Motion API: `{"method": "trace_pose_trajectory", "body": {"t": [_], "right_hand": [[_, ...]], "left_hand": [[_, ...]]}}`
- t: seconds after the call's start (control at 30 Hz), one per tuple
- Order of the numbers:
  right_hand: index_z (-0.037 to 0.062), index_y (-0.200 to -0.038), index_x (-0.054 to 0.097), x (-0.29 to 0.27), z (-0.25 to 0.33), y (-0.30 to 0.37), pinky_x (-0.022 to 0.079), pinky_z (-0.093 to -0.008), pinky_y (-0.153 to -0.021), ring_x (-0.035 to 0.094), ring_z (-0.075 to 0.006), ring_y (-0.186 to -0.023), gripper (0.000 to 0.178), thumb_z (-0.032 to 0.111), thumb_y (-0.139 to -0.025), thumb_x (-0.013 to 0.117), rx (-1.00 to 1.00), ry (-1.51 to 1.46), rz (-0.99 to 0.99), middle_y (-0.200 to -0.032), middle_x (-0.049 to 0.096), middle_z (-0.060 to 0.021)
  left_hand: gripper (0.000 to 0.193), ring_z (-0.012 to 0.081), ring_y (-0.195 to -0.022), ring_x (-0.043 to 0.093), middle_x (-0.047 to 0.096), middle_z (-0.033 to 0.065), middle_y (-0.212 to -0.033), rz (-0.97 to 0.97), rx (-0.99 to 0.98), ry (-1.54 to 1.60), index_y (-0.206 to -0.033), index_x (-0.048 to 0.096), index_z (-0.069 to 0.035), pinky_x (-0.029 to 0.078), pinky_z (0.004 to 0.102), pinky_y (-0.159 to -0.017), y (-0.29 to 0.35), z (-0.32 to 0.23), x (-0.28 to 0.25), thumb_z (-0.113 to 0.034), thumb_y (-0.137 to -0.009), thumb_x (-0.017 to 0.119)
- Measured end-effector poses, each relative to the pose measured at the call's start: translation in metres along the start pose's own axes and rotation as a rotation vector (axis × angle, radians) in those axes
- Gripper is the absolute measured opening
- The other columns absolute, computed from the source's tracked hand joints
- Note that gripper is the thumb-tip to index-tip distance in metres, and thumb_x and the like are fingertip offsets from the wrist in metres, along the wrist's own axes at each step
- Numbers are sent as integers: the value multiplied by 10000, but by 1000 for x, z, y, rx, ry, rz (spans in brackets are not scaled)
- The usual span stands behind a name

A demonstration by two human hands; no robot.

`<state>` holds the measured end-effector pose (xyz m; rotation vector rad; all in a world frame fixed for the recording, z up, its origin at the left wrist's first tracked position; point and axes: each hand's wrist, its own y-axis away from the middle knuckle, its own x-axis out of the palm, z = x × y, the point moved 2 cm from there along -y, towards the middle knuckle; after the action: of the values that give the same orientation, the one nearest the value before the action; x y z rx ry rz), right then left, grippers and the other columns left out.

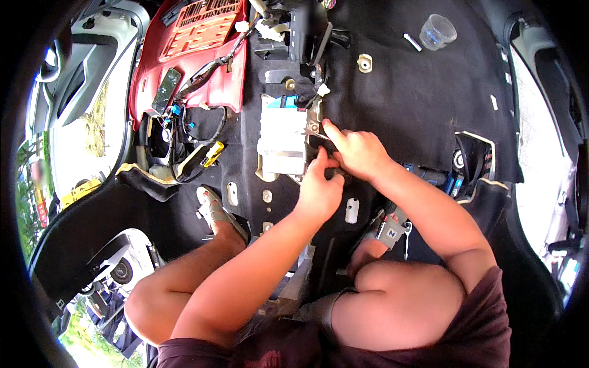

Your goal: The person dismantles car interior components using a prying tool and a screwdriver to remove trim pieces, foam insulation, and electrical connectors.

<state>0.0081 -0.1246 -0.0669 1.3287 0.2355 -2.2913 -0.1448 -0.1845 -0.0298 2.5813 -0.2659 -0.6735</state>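
Head view: both forearms (261,254) extended forward, converging at right edge of white-and-silver box-shaped module (281,138) on black carpeted car floor (399,104). Grey sandal strap (391,234) bears a printed mark. Left hand (320,191) half-curled, fingertips close to right hand (363,154), one digit extended beside metal bracket (312,128); grip cannot be told, fingertips partly hidden

Left hand (321,191) and right hand (365,154) close together beside white box (282,144)

Both are at the box's right side, above dark carpet (405,98). Toward the upper left, a phone (165,91) lies on a red panel (230,80) beside dark wires (205,78); upper right, a clear cup (438,33) sits near a small white stick (412,41).
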Motion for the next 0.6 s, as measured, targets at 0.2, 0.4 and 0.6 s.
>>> {"method": "trace_pose_trajectory", "body": {"t": [0.2, 0.4, 0.6], "right_hand": [[73, -1505, 516, 0, -3, 4, 614, -538, -684, 763, -426, -800, 613, 289, -963, 704, 44, -61, -18, -984, 763, -206], [98, -1460, 495, -4, 5, 3, 617, -537, -686, 765, -436, -813, 636, 270, -920, 784, 102, -48, -57, -940, 768, -203], [83, -1352, 444, 5, -6, -9, 594, -563, -673, 747, -470, -776, 623, 248, -890, 829, 121, -65, 43, -835, 741, -232]], "left_hand": [[818, 425, -1143, 675, 667, 225, -1187, 45, 140, 20, -1576, 378, 130, 546, 485, -999, -3, 4, 2, -76, -853, 699], [815, 437, -1248, 623, 640, 249, -1264, 94, 94, -92, -1591, 336, 147, 510, 474, -1086, 5, -5, -9, -62, -878, 671], [498, 433, -1134, 678, 659, 226, -1208, 65, 244, -68, -1374, 620, 12, 560, 472, -985, 24, -13, -26, 54, -878, 620]]}}
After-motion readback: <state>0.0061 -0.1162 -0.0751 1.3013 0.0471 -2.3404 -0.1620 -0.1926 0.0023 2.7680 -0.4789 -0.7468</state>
